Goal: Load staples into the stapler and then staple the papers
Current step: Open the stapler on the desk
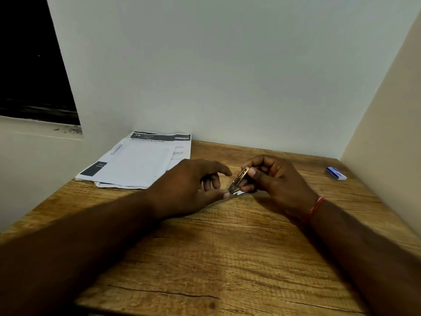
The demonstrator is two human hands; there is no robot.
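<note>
A small metal stapler is held tilted above the middle of the wooden table, its top part swung open. My right hand grips its rear end, thumb on top. My left hand is beside it, with the thumb tip touching the stapler's lower front end and the fingers spread apart. A stack of printed papers lies at the table's back left. A small blue staple box sits at the back right. Whether staples sit in the stapler is too small to tell.
Pale walls close the table at the back and on the right. A dark window opening with a sill is at the upper left. A red thread band circles my right wrist.
</note>
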